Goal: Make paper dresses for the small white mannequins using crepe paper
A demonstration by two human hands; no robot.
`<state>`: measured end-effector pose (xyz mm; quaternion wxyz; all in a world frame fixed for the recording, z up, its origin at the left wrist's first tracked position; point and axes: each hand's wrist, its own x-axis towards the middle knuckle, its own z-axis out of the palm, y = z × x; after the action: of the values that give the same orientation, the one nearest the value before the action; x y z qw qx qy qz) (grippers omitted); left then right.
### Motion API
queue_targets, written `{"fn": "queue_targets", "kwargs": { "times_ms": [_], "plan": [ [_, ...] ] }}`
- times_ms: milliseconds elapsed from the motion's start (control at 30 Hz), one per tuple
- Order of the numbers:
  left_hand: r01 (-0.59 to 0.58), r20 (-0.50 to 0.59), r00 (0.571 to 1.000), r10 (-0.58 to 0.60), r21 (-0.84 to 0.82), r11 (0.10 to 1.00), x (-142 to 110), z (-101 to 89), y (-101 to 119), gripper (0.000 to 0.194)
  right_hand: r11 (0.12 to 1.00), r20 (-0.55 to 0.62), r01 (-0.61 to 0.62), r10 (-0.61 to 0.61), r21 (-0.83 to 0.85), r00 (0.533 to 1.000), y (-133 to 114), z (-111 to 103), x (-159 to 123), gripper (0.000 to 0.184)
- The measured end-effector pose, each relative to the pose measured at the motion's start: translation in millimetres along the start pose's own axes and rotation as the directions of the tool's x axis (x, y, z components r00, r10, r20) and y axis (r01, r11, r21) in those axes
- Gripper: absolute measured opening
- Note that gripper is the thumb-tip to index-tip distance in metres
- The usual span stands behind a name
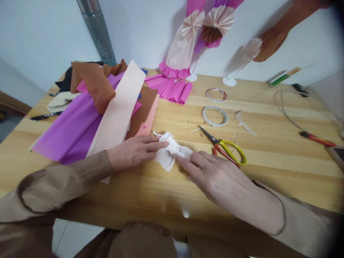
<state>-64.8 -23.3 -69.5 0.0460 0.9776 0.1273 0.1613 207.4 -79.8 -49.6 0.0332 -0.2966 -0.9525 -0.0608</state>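
Observation:
A small crumpled piece of white paper (170,152) lies on the wooden table (268,172) near its front edge. My left hand (134,152) rests on the table with its fingers stretched out and pressed on the paper's left side. My right hand (212,172) comes in from the right, fingers together, its fingertips pinning the paper's right end. Yellow-handled scissors (224,145) lie just beyond my right hand.
Sheets of purple, pink, brown and cream paper (88,114) are piled at the left. Two tape rolls (215,115) lie mid-table. Pleated paper fans on stands (188,43) line the wall. A cable and a red-handled tool (317,139) sit at the right.

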Motion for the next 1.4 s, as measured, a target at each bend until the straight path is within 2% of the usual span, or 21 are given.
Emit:
{"fn": "queue_targets", "kwargs": {
  "times_ms": [133, 300, 467, 600, 700, 867, 1067, 1267, 1333, 1400],
  "plan": [
    [-0.005, 0.041, 0.999, 0.003, 0.069, 0.998, -1.1, 2.2, 2.0, 0.029, 0.987, -0.029, -0.107, 0.104, -0.121, 0.994, -5.9, 7.0, -14.6, 0.045],
    [-0.009, 0.087, 0.996, -0.002, 0.125, 0.992, -3.8, 4.4, 3.5, 0.025, 0.982, 0.023, -0.173, 0.175, -0.076, 0.984, -2.1, 13.7, -26.7, 0.061],
    [-0.023, 0.055, 0.998, 0.017, 0.114, 0.993, -3.2, 3.6, 3.7, 0.027, 0.981, 0.013, -0.189, 0.190, -0.035, 0.982, -4.9, 6.1, -8.8, 0.056],
    [-0.016, 0.043, 0.999, 0.012, 0.087, 0.996, -3.7, 3.8, 3.8, 0.024, 0.981, 0.059, -0.191, 0.192, -0.013, 0.980, -3.0, 0.6, 8.6, 0.046],
    [0.021, 0.053, 0.998, -0.022, 0.004, 1.000, -5.3, 3.7, 2.4, 0.021, 0.981, 0.056, -0.191, 0.192, -0.030, 0.980, -0.4, 1.5, 11.8, 0.040],
    [0.079, 0.030, 0.997, -0.073, -0.246, 0.966, -5.4, 0.8, -1.9, 0.025, 0.982, 0.047, -0.184, 0.186, -0.048, 0.981, 1.4, 4.8, 9.0, 0.037],
    [0.154, 0.016, 0.986, -0.168, -0.497, 0.854, -8.5, -0.7, -6.5, 0.023, 0.982, 0.059, -0.181, 0.185, -0.062, 0.981, -0.3, 4.9, 10.6, 0.039],
    [0.223, -0.004, 0.956, -0.294, -0.643, 0.733, -14.9, -5.0, -8.7, 0.017, 0.984, 0.074, -0.174, 0.177, -0.037, 0.982, -1.9, 3.6, 11.8, 0.037],
    [0.207, -0.064, 0.950, -0.305, -0.601, 0.772, -13.4, -8.6, -7.9, 0.015, 0.985, 0.076, -0.171, 0.172, -0.029, 0.982, -1.7, 3.9, 11.6, 0.037],
    [0.147, -0.122, 0.966, -0.227, -0.466, 0.873, -9.3, -11.1, -5.2, 0.015, 0.985, 0.079, -0.171, 0.173, -0.028, 0.982, -1.6, 4.4, 11.3, 0.037]
  ]
}}
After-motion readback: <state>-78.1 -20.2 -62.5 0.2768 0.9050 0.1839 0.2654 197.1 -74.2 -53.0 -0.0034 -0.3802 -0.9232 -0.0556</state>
